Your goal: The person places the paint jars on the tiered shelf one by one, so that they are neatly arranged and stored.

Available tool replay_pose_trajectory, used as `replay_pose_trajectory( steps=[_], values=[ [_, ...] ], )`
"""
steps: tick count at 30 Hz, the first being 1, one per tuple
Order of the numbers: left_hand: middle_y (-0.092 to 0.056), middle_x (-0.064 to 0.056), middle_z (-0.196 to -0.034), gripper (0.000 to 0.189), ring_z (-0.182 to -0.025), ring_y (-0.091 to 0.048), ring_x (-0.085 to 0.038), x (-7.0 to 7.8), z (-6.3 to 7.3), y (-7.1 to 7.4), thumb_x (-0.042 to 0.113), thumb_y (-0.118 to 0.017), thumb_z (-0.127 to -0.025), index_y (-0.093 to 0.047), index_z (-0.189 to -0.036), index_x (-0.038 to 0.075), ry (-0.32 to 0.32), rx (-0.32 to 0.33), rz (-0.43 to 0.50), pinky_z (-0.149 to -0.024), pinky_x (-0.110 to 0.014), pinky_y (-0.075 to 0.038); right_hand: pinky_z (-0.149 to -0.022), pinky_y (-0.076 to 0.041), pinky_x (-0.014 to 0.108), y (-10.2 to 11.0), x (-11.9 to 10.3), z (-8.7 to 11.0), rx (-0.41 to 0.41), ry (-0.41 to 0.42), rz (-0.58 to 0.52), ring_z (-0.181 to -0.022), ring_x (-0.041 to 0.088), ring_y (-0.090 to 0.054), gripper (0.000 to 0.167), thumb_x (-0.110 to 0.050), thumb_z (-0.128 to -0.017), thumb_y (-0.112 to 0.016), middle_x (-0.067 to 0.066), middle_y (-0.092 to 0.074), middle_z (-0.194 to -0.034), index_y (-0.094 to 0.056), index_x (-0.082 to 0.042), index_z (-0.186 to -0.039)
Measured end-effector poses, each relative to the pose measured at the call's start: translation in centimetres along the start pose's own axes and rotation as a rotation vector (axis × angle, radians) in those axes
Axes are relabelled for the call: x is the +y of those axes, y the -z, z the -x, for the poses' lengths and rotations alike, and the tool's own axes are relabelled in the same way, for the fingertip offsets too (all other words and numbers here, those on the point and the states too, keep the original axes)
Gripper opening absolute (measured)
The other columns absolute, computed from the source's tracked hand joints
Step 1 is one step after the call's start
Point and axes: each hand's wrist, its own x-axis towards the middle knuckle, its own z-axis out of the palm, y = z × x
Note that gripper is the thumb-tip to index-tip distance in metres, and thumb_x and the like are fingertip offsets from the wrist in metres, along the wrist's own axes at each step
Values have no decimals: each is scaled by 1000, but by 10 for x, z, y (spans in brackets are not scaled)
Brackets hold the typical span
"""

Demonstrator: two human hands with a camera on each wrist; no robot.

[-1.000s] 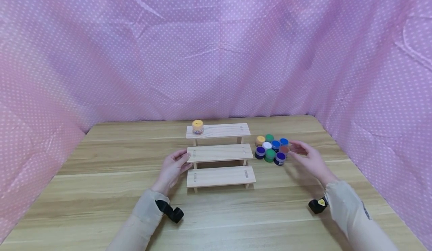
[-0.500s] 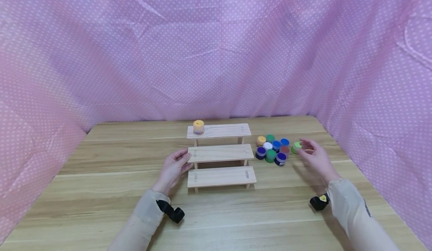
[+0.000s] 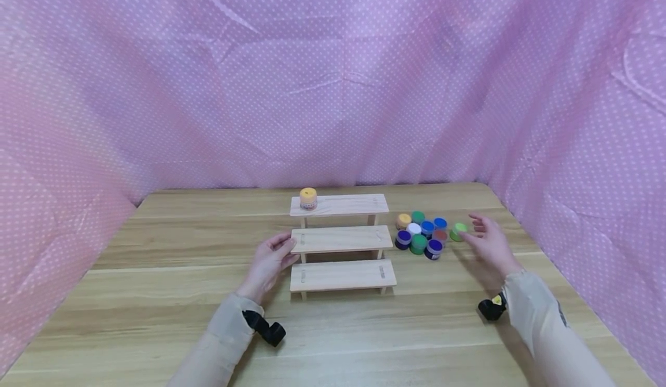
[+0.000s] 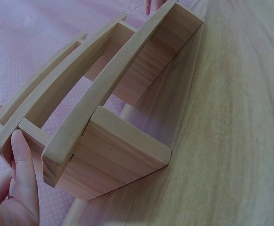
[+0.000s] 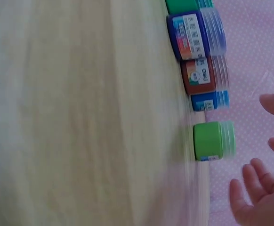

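Note:
My left hand (image 3: 267, 264) pinches the left end of the middle step of a three-tier wooden stand (image 3: 340, 238). In the left wrist view, the fingers (image 4: 23, 165) lie at that board's corner. An orange paint jar (image 3: 309, 199) stands at the left end of the top step. Over on the right, my right hand (image 3: 490, 243) hovers beside a light green paint jar (image 3: 459, 232), fingers spread and holding nothing. The right wrist view shows a gap between the fingers and that light green jar (image 5: 213, 141), which stands upright with a clear lid.
Left of the light green jar stands a cluster of paint jars: orange (image 3: 403, 221), white (image 3: 413, 229), brown (image 3: 440, 236), plus several blue, green and purple ones. They sit close to the stand's right side. A pink dotted cloth (image 3: 333, 86) hangs behind the wooden table (image 3: 182, 248).
My right hand has drawn away to the right from the brown jar, and the light green jar, hidden at first, has come into sight. The left hand keeps its grip on the stand.

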Motion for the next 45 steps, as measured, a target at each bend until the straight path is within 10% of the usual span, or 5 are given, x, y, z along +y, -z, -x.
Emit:
replay_pose_trajectory(
  steps=[24, 45],
  values=[
    [-57, 1, -96, 39, -76, -60, -3, -1, -3, 0, 0, -48, -97, -41, -133, -12, -2, 1, 6, -70, -15, -55, -104, -34, 61, -5, 17, -18, -159, -14, 1, -125, 55, -36, 70, -18, -94, -58, 41, -30, -138, -18, 12, -143],
    [-57, -2, -99, 39, -77, -60, -4, -2, -2, -1, 1, -50, -96, -42, -132, -12, 3, 2, 10, -71, -16, -55, -98, -41, 60, -11, 25, -24, -110, 19, 61, -115, 54, -46, 47, -10, -93, -57, 40, -44, -126, -38, 12, -129]
  ],
)
